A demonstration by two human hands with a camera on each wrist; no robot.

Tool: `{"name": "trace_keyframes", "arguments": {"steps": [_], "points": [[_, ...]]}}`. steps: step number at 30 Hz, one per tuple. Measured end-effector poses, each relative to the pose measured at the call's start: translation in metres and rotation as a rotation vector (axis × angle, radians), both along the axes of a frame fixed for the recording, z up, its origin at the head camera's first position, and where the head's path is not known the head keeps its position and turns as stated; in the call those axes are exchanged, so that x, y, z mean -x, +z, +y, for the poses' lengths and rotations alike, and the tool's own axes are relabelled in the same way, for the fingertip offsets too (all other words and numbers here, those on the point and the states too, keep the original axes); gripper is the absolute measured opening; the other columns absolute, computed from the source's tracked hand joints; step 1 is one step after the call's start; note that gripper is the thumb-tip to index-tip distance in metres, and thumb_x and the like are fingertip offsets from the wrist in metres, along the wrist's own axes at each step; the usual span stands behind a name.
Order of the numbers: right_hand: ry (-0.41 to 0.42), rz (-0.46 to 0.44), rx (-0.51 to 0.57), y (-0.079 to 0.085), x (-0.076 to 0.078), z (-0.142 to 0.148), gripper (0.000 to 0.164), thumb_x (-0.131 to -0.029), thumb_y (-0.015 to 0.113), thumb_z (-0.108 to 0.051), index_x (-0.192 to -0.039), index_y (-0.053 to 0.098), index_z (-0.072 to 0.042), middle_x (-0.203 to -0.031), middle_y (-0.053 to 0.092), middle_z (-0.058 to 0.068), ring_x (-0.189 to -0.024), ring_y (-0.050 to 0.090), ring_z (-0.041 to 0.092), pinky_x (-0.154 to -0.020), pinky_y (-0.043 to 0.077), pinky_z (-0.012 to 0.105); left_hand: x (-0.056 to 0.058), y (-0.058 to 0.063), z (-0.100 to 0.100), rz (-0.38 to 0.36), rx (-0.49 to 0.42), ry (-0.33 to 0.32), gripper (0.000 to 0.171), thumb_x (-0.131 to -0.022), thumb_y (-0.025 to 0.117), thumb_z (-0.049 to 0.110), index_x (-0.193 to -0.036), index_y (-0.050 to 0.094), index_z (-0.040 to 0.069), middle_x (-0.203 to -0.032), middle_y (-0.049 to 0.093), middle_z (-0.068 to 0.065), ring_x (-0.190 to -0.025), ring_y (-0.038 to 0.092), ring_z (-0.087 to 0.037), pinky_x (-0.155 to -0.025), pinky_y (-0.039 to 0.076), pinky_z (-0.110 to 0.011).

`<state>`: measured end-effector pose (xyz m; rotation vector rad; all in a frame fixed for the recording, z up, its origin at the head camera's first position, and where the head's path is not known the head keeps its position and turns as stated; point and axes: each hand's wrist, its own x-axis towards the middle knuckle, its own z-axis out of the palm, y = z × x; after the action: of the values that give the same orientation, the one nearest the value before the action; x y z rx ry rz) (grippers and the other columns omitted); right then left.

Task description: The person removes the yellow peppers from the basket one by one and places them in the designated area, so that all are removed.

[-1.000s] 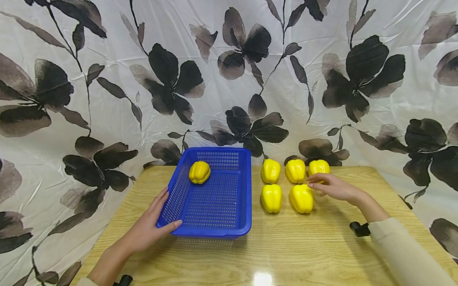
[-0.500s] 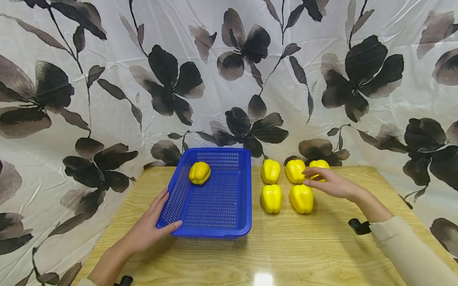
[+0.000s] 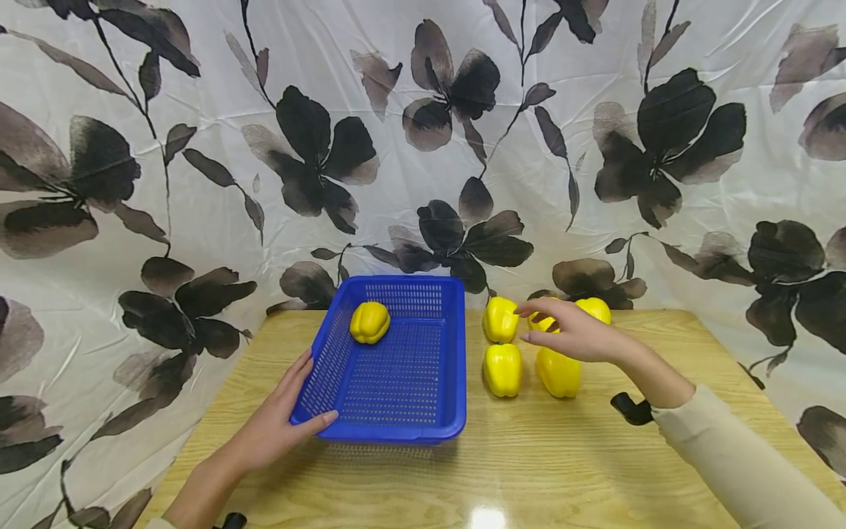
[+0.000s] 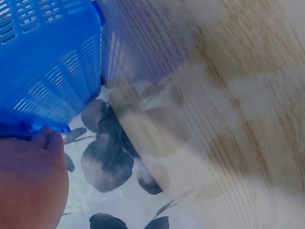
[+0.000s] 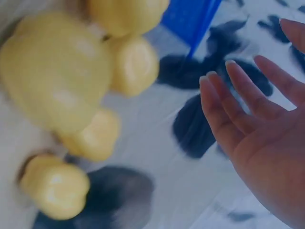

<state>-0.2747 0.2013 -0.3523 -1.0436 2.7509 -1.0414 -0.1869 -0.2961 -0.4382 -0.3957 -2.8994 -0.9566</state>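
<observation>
A blue plastic basket (image 3: 459, 367) stands on the table, with one yellow bell pepper (image 3: 370, 322) inside at its far left. My left hand (image 3: 274, 420) holds the basket's near left corner, thumb over the rim and fingers along the outer side. Right of the basket, several more yellow bell peppers stand in two rows. My right hand (image 3: 576, 332) hovers over them with fingers spread and nothing in it, its fingertips near the back-left pepper (image 3: 499, 320). It partly hides the back-middle pepper (image 3: 542, 322) and the front-right pepper (image 3: 560, 375). In the right wrist view the palm (image 5: 267, 148) is bare.
The front-left pepper (image 3: 503, 371) stands close to the basket's right side, and the back-right pepper (image 3: 595, 309) is beyond my right wrist. A floral cloth (image 3: 423, 147) hangs behind the wooden table (image 3: 542, 470).
My right hand has moved left over the peppers, from the right-hand ones toward the back-left one. My left hand and the basket stay in place.
</observation>
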Motion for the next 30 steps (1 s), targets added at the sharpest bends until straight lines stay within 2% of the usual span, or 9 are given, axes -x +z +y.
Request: {"name": "trace_keyframes", "arguments": {"steps": [9, 16, 20, 24, 30], "points": [[0.120, 0.048, -0.029, 0.020, 0.002, -0.075, 0.043, -0.099, 0.067, -0.024, -0.137, 0.060, -0.004, -0.134, 0.064, 0.011, -0.118, 0.061, 0.030, -0.095, 0.054, 0.049, -0.001, 0.002, -0.001, -0.004, -0.002, 0.003, 0.105, -0.090, 0.073, 0.055, -0.165, 0.015, 0.011, -0.172, 0.006, -0.007, -0.151, 0.019, -0.049, -0.110, 0.026, -0.075], [0.224, 0.057, -0.065, 0.030, 0.008, -0.126, 0.043, -0.100, 0.066, -0.029, -0.137, 0.060, -0.008, -0.136, 0.062, 0.006, -0.116, 0.059, 0.022, -0.094, 0.053, 0.038, -0.002, 0.002, 0.000, -0.011, -0.014, 0.012, 0.106, -0.089, 0.075, 0.054, -0.165, 0.015, 0.011, -0.172, 0.007, -0.007, -0.152, 0.018, -0.048, -0.111, 0.025, -0.075], [0.234, 0.007, -0.066, 0.035, 0.019, -0.153, 0.046, -0.101, 0.066, -0.030, -0.141, 0.057, -0.009, -0.141, 0.059, 0.005, -0.119, 0.059, 0.020, -0.098, 0.053, 0.037, -0.003, 0.001, 0.001, -0.017, -0.014, 0.014, 0.107, -0.088, 0.075, 0.053, -0.165, 0.015, 0.010, -0.172, 0.007, -0.009, -0.152, 0.018, -0.049, -0.112, 0.024, -0.075], [0.216, -0.096, -0.031, 0.039, 0.032, -0.178, 0.049, -0.101, 0.065, -0.028, -0.145, 0.053, -0.010, -0.143, 0.058, 0.008, -0.123, 0.060, 0.024, -0.102, 0.051, 0.039, -0.002, 0.000, 0.001, -0.025, -0.017, 0.016, 0.107, -0.088, 0.075, 0.054, -0.165, 0.015, 0.010, -0.172, 0.006, -0.007, -0.152, 0.017, -0.048, -0.112, 0.024, -0.075], [0.169, -0.217, -0.032, 0.030, 0.061, -0.210, 0.056, -0.102, 0.063, -0.029, -0.151, 0.046, -0.007, -0.148, 0.052, 0.017, -0.132, 0.055, 0.032, -0.107, 0.048, 0.044, -0.002, 0.000, 0.001, -0.003, -0.009, 0.007, 0.106, -0.088, 0.075, 0.054, -0.164, 0.016, 0.009, -0.172, 0.006, -0.004, -0.152, 0.019, -0.046, -0.112, 0.026, -0.073]]}}
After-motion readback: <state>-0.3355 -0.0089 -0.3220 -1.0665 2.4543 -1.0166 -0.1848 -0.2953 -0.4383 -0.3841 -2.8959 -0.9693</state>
